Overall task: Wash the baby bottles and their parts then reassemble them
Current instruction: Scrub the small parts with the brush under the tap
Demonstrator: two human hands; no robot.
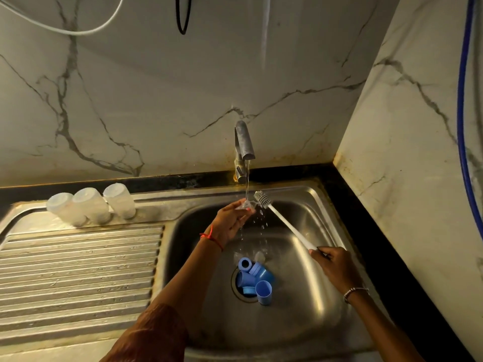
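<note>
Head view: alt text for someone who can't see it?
Left hand holds a clear part under the running tap; right hand grips a bottle brush. Blue caps lie at the sink drain; three bottles stand on the drainboard.

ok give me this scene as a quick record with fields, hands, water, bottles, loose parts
left hand: holds clear part under the stream
right hand: grips brush by handle end, head beside the clear part
tap: running
bottles: three in a row at back of drainboard
blue parts: piled over drain in sink

Left hand [230, 222] holding clear teat [247, 205] under tap [244, 142], right hand [333, 262] gripping bottle brush [282, 220]
</note>
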